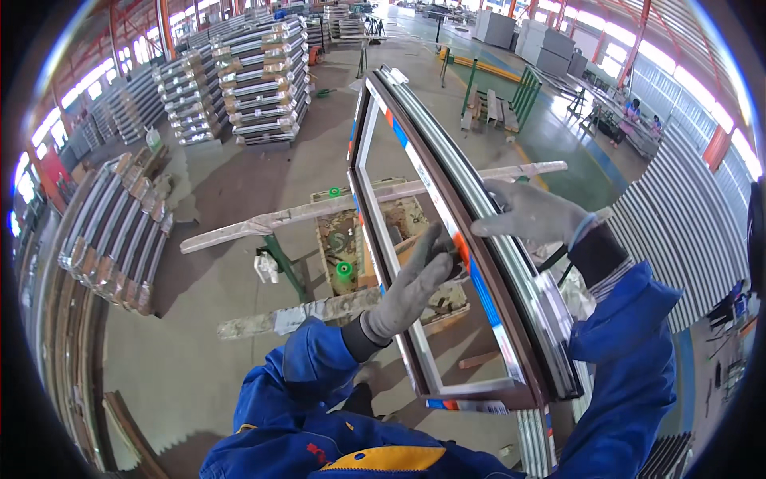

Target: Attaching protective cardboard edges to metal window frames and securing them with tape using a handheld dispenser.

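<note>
A brown metal window frame (509, 307) with red, white and blue protective tape stands tilted on edge before me, with no glass visible in it. Silver profiles (435, 132) run along its right side. My left hand (411, 291), in a grey glove, is inside the frame's opening, fingers stretched out near the taped inner edge; whether the fingertips touch it I cannot tell. My right hand (531, 211), also gloved, reaches over the silver profiles from the right, its fingers extended and apart at the rail. Neither palm shows anything held.
Beneath the frame, padded support beams (303, 217) rest on green trestle legs (283, 267). A low tray of parts (339, 231) with green rolls sits between them. Stacked wrapped profiles (263, 84) stand far left, bundled profiles (120, 231) nearer. Long ribbed profiles (678, 223) lie at right.
</note>
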{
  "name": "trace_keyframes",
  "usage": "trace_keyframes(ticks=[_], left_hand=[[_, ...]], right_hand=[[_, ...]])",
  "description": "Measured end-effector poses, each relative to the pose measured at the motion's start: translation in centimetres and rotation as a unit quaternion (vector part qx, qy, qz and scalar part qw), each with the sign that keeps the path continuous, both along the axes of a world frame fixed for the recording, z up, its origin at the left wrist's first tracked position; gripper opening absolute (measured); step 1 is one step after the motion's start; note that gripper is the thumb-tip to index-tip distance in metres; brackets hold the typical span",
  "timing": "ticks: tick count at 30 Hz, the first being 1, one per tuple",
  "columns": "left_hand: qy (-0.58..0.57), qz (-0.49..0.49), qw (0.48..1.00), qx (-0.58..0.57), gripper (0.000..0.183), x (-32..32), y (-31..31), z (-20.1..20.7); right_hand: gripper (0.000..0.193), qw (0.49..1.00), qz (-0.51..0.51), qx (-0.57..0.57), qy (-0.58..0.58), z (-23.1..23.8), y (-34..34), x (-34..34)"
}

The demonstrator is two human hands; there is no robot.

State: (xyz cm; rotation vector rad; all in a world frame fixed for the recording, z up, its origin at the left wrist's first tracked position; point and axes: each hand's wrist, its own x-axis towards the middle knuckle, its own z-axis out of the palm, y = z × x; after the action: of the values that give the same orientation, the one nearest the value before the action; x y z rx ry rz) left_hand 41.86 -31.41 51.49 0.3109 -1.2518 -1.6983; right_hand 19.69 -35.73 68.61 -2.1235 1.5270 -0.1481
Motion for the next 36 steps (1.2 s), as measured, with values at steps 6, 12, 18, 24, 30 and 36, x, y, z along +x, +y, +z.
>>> trace_keyframes(ticks=[6,12,18,24,30,36], left_hand=[[-0.047,0.044,0.998,-0.002,0.082,2.0,5.2,1.9],[-0.013,0.083,0.996,0.030,0.077,5.6,8.5,0.7],[-0.319,0.354,0.770,-0.424,0.062,16.7,10.4,-3.8],[0.020,0.139,0.980,0.143,0.055,24.2,13.1,-5.3],[0.033,0.157,0.932,0.325,0.046,39.7,16.9,-19.5],[0.004,0.134,0.886,0.443,0.041,47.1,18.5,-32.2]], right_hand=[[0.067,0.996,0.081,0.008,-0.029,2.1,5.1,1.5],[0.057,0.972,0.092,-0.168,-0.135,-9.6,8.5,-4.3],[0.045,0.887,-0.240,0.144,-0.368,-33.4,13.1,-4.9],[0.043,0.950,-0.182,0.023,-0.252,-58.3,22.6,-4.9],[0.057,0.911,-0.321,0.053,-0.253,-50.2,23.3,8.3],[0.066,0.928,-0.344,-0.025,-0.143,-47.3,23.9,13.2]])
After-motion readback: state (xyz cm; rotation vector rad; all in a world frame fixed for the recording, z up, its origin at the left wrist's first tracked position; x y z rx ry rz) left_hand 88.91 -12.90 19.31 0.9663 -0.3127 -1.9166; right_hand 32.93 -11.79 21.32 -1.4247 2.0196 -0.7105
